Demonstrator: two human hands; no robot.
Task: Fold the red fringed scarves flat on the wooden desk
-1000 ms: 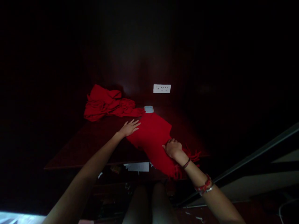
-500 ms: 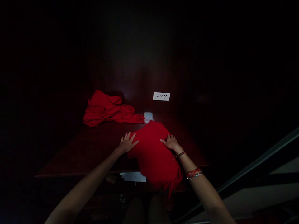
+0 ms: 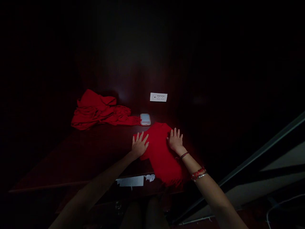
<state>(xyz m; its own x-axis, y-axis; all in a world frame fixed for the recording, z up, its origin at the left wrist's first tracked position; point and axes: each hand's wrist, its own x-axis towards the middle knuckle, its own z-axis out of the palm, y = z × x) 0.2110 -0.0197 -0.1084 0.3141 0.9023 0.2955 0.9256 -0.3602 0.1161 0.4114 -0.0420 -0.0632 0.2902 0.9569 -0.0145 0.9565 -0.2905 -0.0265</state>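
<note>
A red fringed scarf (image 3: pixel 160 149) lies over the front part of the dark table, its fringed end hanging past the front edge. My left hand (image 3: pixel 140 146) rests on the scarf's left side, fingers spread, palm down. On the right side of the cloth, my right hand (image 3: pixel 175 140) lies open with its fingers fanned out. Neither hand grips the fabric. A second red cloth with a fringed end (image 3: pixel 97 111) sits bunched at the back left of the table, its fringe reaching toward a small pale rectangular object (image 3: pixel 145 119), which is blurred.
The dark table (image 3: pixel 71 159) stands against a wall with a white socket plate (image 3: pixel 158 97). White papers (image 3: pixel 132 181) show below the table's front edge. At right, a pale slanted bar (image 3: pixel 267 156) runs diagonally. Much of the surroundings is too dark to make out.
My left hand has shifted right and my right hand slightly forward over the scarf. The scarf looks flatter and narrower, with less cloth hanging at the front. The camera view has turned slightly right.
</note>
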